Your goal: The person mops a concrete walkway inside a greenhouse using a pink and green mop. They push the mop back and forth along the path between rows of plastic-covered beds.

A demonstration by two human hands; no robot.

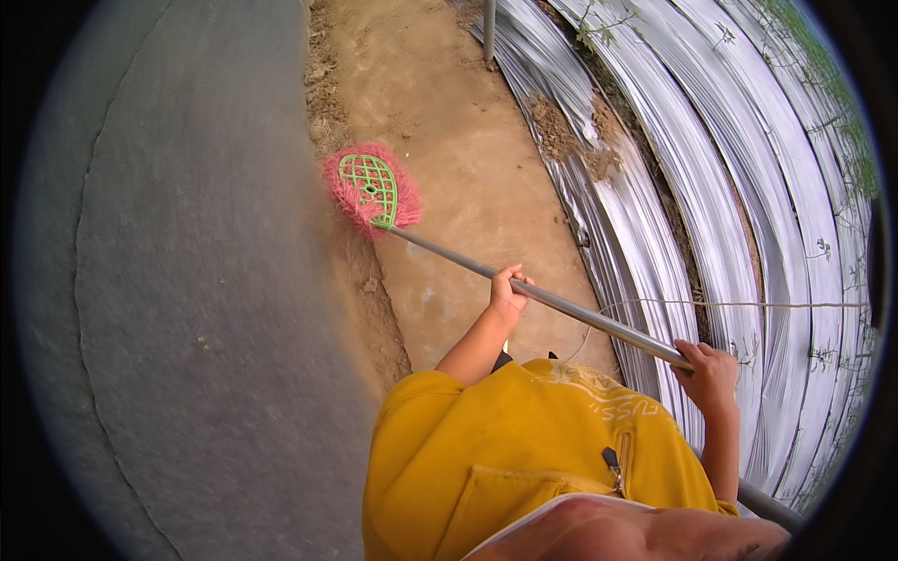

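A broom with a long grey metal handle [580,312] slants across the view from the far left to the near right. Its broom head [374,190] has pink bristles around a green lattice frame and is over the edge between pavement and dirt. Whether the bristles touch the ground I cannot tell. My left hand [510,288] is closed around the middle of the handle, in front of my yellow top. At the near end of the handle, my right hand [708,374] is also wrapped around it, farther to the right.
Grey pavement [206,280] with a long crack lies to the left. A strip of brown dirt [468,168] runs beside it. Silvery plastic sheeting [739,187] covers rows at right, with small plants. A metal post [488,33] stands far off; a thin cord [776,304] crosses the sheeting.
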